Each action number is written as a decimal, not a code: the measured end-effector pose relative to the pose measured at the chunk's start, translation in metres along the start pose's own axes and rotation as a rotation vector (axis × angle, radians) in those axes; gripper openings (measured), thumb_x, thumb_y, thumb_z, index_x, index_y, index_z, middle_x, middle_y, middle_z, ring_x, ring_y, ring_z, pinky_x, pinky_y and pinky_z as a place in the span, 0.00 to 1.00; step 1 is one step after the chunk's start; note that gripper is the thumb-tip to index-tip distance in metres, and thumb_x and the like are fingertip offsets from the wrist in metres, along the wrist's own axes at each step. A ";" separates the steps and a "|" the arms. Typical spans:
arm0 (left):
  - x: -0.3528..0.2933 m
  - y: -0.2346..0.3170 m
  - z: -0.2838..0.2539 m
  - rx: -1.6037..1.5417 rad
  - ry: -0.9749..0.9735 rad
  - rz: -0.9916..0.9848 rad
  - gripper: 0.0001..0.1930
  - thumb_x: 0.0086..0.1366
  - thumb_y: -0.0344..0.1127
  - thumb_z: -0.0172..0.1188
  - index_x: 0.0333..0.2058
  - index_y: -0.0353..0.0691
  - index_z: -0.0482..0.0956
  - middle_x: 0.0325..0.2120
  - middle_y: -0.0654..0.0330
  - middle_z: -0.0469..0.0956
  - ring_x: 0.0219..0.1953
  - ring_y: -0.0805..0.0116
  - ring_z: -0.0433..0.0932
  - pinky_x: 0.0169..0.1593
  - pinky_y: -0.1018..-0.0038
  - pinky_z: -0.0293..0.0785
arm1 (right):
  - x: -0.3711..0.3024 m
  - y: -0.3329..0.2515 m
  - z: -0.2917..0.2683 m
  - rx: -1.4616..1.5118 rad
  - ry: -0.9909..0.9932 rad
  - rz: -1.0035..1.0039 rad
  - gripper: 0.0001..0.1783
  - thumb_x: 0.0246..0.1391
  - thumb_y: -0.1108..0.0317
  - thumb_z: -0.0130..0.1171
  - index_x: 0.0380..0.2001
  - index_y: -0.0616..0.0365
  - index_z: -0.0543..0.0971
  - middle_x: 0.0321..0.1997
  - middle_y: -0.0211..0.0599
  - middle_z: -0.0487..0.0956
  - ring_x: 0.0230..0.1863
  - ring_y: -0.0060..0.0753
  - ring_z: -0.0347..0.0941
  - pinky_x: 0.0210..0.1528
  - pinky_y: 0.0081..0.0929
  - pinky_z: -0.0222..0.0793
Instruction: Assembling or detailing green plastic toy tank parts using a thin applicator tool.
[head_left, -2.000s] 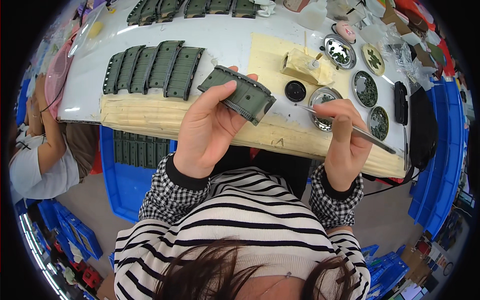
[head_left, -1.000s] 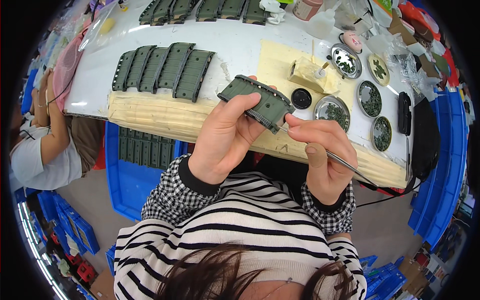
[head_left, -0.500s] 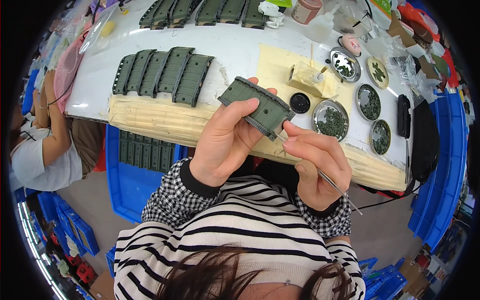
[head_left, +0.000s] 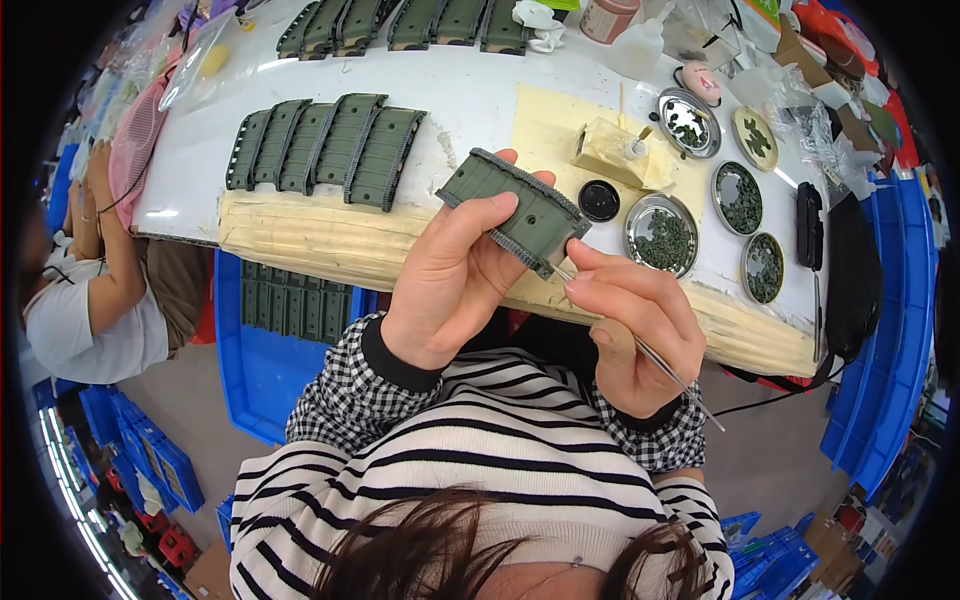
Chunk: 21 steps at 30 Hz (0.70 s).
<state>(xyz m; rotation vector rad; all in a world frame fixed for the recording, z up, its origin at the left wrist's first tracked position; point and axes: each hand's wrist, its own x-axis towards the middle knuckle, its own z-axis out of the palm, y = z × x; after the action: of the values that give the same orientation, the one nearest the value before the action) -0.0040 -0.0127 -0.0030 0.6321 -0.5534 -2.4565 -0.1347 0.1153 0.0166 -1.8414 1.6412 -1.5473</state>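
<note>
My left hand [head_left: 447, 270] holds up a dark green ribbed panel [head_left: 522, 212], tilted, with the thumb on its face and fingers behind. Two of its edges carry dark, toothed strips, and a small hole shows in its face. Between the fingertips of my right hand [head_left: 640, 325] is a slim metal rod-like tool [head_left: 672, 368]. Its thin tip is at the panel's lower right corner; whether it touches cannot be made out. A row of similar green panels [head_left: 325, 152] lies on the table to the left.
Round dishes of small green pieces [head_left: 661, 238] stand at right, with a black round cap [head_left: 599, 201] and a yellowish block [head_left: 620, 155] close by. More green panels lie at the far edge. Below the table's padded edge [head_left: 300, 235] is a blue crate [head_left: 265, 375]. Another person sits at left.
The hands, the panel and the tool keep nearly the same pose. The view has shifted very slightly.
</note>
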 end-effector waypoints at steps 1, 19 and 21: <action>0.000 0.000 0.000 0.001 -0.003 0.000 0.23 0.67 0.30 0.49 0.60 0.39 0.59 0.55 0.50 0.69 0.53 0.62 0.73 0.56 0.66 0.73 | 0.000 0.000 0.000 -0.003 0.001 0.000 0.17 0.44 0.79 0.66 0.41 0.64 0.80 0.41 0.45 0.78 0.49 0.44 0.77 0.47 0.30 0.77; 0.015 0.016 -0.010 -0.786 -0.308 -0.221 0.30 0.67 0.45 0.55 0.55 0.26 0.58 0.50 0.50 0.64 0.50 0.61 0.74 0.55 0.76 0.78 | -0.015 0.015 0.003 0.261 0.516 0.115 0.29 0.66 0.47 0.42 0.41 0.66 0.76 0.31 0.47 0.79 0.35 0.39 0.78 0.40 0.31 0.74; 0.018 0.014 -0.005 -0.842 -0.308 -0.262 0.29 0.65 0.48 0.57 0.50 0.25 0.63 0.47 0.47 0.69 0.49 0.64 0.76 0.53 0.79 0.78 | -0.017 0.013 0.004 0.304 0.519 0.121 0.29 0.66 0.47 0.41 0.43 0.67 0.75 0.29 0.47 0.79 0.32 0.41 0.78 0.39 0.32 0.74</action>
<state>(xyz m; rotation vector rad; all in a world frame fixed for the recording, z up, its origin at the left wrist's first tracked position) -0.0091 -0.0355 -0.0058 -0.0264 0.4948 -2.7146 -0.1358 0.1226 -0.0040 -1.2282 1.5486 -2.2008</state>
